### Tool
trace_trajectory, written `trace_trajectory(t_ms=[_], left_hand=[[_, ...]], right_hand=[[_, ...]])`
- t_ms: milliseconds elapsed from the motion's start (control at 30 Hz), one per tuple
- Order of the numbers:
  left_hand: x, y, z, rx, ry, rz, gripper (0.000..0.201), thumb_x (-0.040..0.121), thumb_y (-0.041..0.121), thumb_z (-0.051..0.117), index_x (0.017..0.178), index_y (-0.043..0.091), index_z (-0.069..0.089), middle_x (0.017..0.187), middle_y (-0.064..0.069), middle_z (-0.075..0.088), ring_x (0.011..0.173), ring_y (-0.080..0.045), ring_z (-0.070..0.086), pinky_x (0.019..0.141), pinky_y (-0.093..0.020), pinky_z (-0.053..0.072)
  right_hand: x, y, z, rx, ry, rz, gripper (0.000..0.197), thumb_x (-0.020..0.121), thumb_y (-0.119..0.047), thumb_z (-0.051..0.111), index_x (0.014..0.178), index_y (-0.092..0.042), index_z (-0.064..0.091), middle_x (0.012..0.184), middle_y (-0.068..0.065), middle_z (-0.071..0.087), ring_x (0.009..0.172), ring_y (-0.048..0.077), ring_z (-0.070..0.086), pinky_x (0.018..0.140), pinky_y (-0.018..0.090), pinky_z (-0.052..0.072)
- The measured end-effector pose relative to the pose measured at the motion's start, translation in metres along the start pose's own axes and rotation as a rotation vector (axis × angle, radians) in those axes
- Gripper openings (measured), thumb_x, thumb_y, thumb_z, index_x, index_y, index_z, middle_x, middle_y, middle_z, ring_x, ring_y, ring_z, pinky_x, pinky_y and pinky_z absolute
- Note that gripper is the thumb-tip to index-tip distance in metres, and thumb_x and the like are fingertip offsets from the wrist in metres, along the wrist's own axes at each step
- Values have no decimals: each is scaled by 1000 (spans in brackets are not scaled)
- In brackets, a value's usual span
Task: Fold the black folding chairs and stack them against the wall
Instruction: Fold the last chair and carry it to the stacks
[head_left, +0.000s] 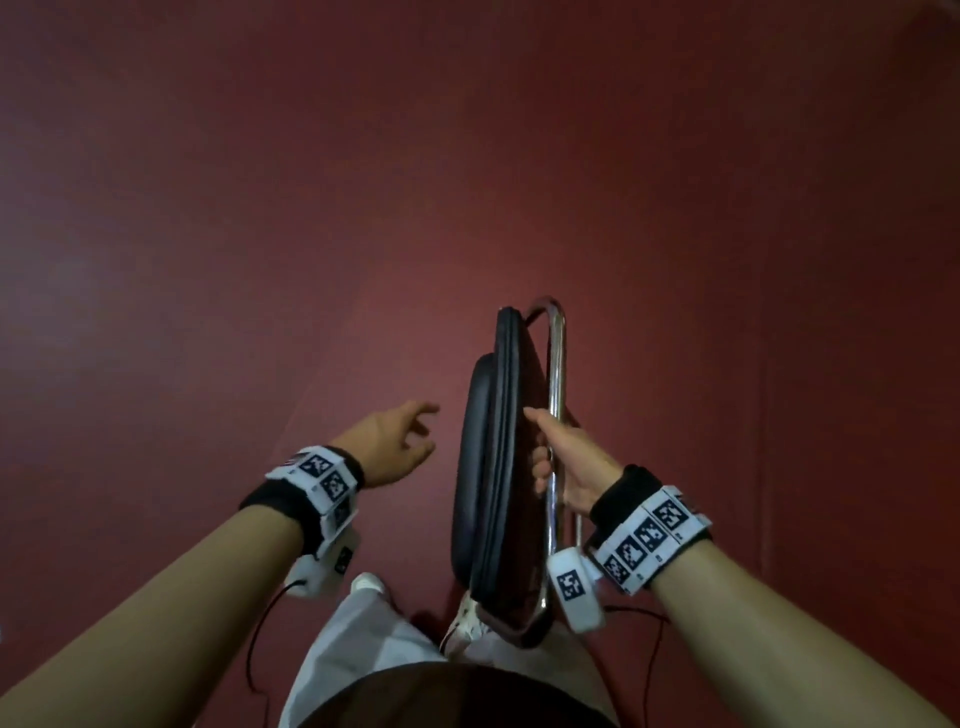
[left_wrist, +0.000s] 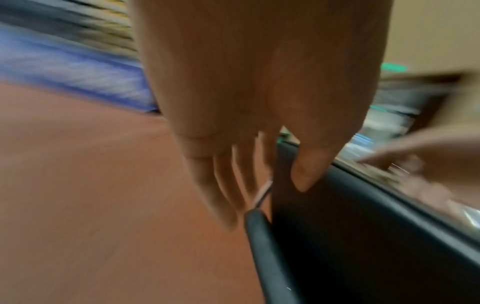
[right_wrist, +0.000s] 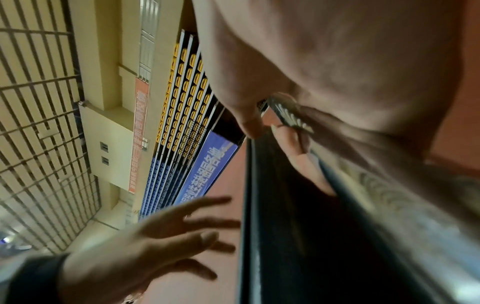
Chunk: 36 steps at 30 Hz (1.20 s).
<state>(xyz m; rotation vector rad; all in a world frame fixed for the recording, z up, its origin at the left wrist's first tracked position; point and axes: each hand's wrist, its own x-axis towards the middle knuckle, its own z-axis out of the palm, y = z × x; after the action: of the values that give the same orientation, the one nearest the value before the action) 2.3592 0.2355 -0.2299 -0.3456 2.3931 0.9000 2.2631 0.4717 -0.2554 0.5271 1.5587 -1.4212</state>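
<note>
A folded black chair (head_left: 493, 467) with a chrome tube frame (head_left: 556, 395) hangs upright in front of me, seen edge-on from above. My right hand (head_left: 558, 457) grips the chrome frame, fingers curled round the tube and thumb on the black pad. In the right wrist view those fingers (right_wrist: 298, 156) wrap the tube beside the chair's dark edge (right_wrist: 285, 226). My left hand (head_left: 400, 441) hovers just left of the chair, fingers spread and holding nothing. The left wrist view is blurred; the left hand's fingers (left_wrist: 226, 185) point down beside the black pad (left_wrist: 363, 236).
The dark red floor (head_left: 260, 208) fills the head view around the chair. My white trousers and shoes (head_left: 363, 587) are below, close to the chair's lower end. Rows of yellow and blue stadium seats (right_wrist: 182, 98) and a blue banner (right_wrist: 207, 170) appear in the right wrist view.
</note>
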Motion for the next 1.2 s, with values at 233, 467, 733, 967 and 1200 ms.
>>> trace_trajectory(t_ms=[233,467,733,967,1200], left_hand=[[91,177,4,934,122,617,118,81,40,74,153,43,-19,165,-9,-16,152,-36,-8,116,-64,20],[153,281,23,1166,-330,699,95,61,82,69,141,37,45,149,0,42,145,-28,24,112,-74,9],[248,358,75,863,-793,871,44,79,62,71,87,20,63,80,2,67,75,-21,61,67,-27,48],[291,416,98,949,-838,835,71,74,89,39,106,29,63,107,-2,70,89,-21,62,83,-33,49],[320,523,118,1127,-963,868,102,54,104,28,111,30,69,98,5,73,86,-18,70,86,-38,58]], right_hand=[[-23,-11,-113,-224,71,-70,71,71,-59,76,118,-10,58,73,4,52,51,14,47,46,29,39],[-73,-12,-200,-626,30,17,64,85,-73,57,108,-14,64,74,-2,67,63,20,59,57,30,47],[-102,-43,-278,-841,82,187,40,100,-62,42,78,-31,55,77,-4,61,62,10,55,64,23,47],[-100,-67,-320,-768,157,233,54,98,-69,35,92,-22,62,76,-2,63,66,12,59,58,20,44],[-83,-60,-390,-623,208,257,101,59,-105,30,116,-28,63,92,-4,70,84,17,67,85,38,56]])
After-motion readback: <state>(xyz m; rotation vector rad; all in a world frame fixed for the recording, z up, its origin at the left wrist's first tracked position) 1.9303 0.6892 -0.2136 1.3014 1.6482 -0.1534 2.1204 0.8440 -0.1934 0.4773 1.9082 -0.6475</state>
